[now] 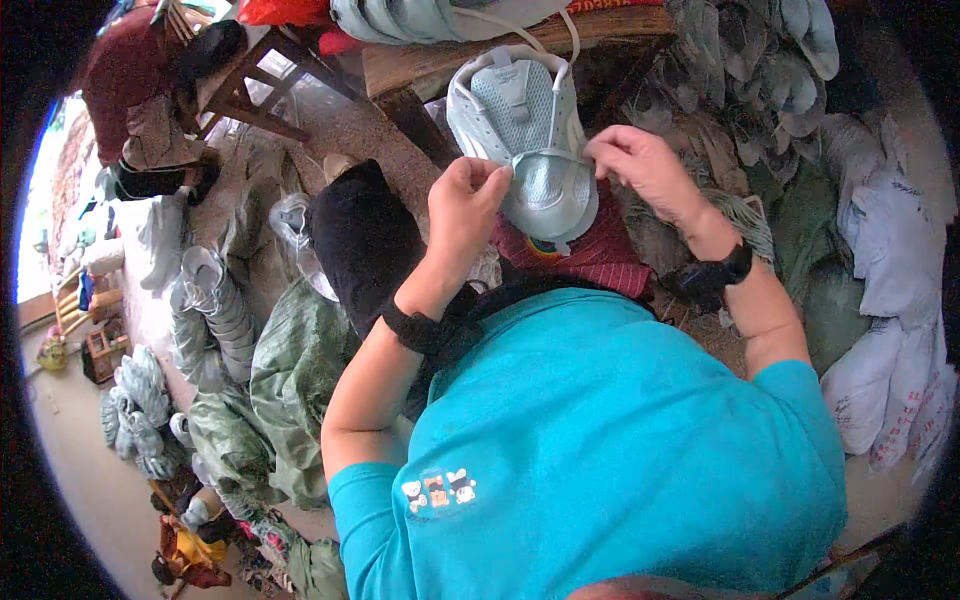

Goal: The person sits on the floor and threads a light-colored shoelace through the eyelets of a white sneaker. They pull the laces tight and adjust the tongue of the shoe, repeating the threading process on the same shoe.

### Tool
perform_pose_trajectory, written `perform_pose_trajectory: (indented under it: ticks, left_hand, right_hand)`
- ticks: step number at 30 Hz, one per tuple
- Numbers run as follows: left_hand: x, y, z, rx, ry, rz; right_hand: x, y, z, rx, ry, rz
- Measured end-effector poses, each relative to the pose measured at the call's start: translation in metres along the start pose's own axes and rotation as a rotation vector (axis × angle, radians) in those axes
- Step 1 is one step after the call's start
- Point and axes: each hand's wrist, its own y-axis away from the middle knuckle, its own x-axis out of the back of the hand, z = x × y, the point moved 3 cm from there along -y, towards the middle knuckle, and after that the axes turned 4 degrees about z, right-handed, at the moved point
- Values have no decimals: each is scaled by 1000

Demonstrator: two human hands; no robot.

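A pale grey-blue shoe upper point(550, 205) rests at my lap against the wooden bench edge, its rounded toe toward me and its mesh tongue point(515, 90) away from me. A thin pale strand point(550, 155) crosses it just above the toe. My left hand point(465, 210) is closed in a pinch at the upper's left edge, beside one end of this strand. On the other side, my right hand point(640, 170) has thumb and fingertips pinched together near the strand's right end. What either pinch holds is too small to make out.
The wooden bench point(420, 70) stands ahead, with more pale shoe parts point(395, 18) on it. Bunches of shoe parts point(740, 60) hang at right, above white sacks point(890, 260). Green sacks point(300, 380) and stacked uppers point(220, 310) lie left. Another person point(130, 80) sits far left.
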Motion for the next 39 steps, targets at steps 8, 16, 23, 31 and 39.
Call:
perform_pose_trajectory:
  ticks: [8,16,23,31,39]
  left_hand:
    - [1,3,6,369,495,-177]
    - [-2,-2,23,-115,-33,105]
    - [3,-3,35,-557,-360,107]
    - [25,-12,76,-1033,-844,-106]
    - [21,-38,82,-995,-944,-359]
  right_hand:
    - [-20,-25,-4,60,-65,-136]
    - [-20,-23,-21,382,420,135]
    - [-24,-29,-27,307,374,100]
    - [-24,-28,-47,733,836,3]
    - [-13,-46,-86,773,889,-336]
